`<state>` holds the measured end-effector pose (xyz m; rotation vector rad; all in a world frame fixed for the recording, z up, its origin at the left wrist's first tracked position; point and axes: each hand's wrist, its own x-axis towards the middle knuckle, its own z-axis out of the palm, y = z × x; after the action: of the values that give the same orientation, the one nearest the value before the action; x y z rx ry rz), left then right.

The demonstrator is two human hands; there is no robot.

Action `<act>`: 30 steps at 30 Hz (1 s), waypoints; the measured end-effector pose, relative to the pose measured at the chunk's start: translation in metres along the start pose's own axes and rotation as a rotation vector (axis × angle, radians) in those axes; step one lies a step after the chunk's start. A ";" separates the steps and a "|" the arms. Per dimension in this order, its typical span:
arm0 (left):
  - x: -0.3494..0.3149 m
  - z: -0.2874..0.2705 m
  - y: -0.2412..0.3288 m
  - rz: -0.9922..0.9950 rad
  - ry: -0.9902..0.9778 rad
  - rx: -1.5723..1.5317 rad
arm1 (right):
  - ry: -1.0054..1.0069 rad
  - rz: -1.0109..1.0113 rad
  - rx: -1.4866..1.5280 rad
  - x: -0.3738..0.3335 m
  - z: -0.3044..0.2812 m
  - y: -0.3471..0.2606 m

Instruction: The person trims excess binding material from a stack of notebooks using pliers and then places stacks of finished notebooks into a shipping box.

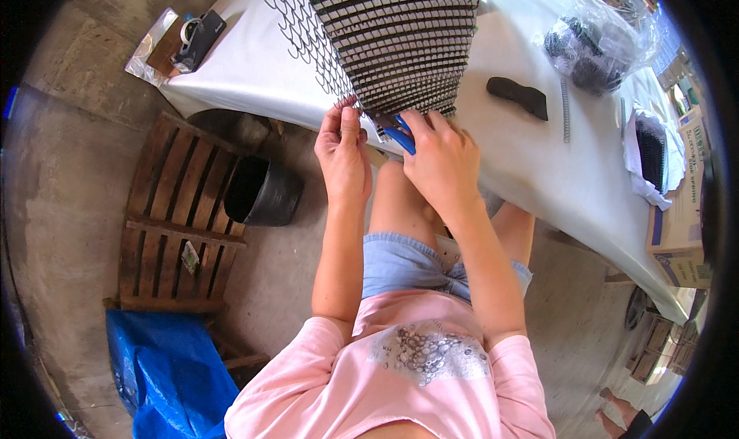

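Observation:
A panel of linked wire coils (400, 38), dark with pale gaps, lies on the white-covered table and narrows toward me at its near end. Loose silvery coils fringe its left side. My left hand (344, 150) is closed in a pinch at the near left corner of this wire mesh, thumb uppermost. In my right hand (444, 159) are pliers with blue handles (401, 137); their dark jaws point left at the mesh's near edge, close to my left fingertips. Whether the jaws grip a wire cannot be made out.
Right on the white table (500, 154) are a black fabric piece (517, 98), a thin spring (566, 112) and a clear bag of dark coils (596, 50). A cardboard box (677, 231) stands beyond. Left are a tape dispenser (198, 40), black bucket (273, 196) and wooden slats (177, 185).

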<state>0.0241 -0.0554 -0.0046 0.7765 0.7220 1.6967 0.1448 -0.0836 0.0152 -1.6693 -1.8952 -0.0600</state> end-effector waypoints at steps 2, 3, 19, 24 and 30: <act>-0.002 -0.002 0.002 -0.014 0.022 0.051 | 0.051 -0.033 -0.010 -0.001 -0.003 -0.001; -0.002 -0.003 0.002 -0.009 0.021 0.046 | 0.112 -0.033 -0.037 -0.002 -0.008 -0.002; -0.004 -0.006 0.001 -0.006 0.036 0.069 | 0.140 -0.010 -0.145 0.001 -0.021 -0.012; -0.004 -0.005 -0.001 -0.003 0.018 0.040 | 0.115 0.001 -0.126 0.002 -0.013 -0.014; -0.003 -0.009 -0.003 -0.013 -0.004 0.041 | 0.086 0.003 -0.054 0.006 -0.008 -0.013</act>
<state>0.0193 -0.0581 -0.0122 0.8019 0.7601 1.6722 0.1360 -0.0847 0.0291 -1.6779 -1.8421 -0.1808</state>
